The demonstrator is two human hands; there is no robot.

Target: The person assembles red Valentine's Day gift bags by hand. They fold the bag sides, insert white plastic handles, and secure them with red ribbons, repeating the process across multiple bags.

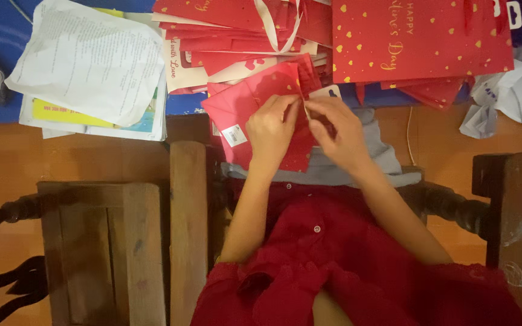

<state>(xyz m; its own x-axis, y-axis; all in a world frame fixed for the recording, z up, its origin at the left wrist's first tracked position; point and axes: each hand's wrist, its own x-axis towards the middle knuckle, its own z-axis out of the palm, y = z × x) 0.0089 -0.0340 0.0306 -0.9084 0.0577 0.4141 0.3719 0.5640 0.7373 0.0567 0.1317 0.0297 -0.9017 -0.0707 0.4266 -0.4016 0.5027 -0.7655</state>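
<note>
1. Both hands meet over a flat red paper gift bag (255,105) that lies tilted across the person's lap, its top edge toward the stacks.
2. Left hand (271,130) presses down on the bag's face — fingers curled, pinching its upper edge, apparently to keep the paper steady.
3. Right hand (339,130) works right beside it, fingertips closed on a thin pale ribbon handle (305,108) at the same edge; the grip looks tight and small.
4. The bag sits directly beneath both grips, a white price sticker (234,135) just left of the left hand.
5. Ahead — a stack of red bags (421,39) and loose printed papers (89,60).
</note>
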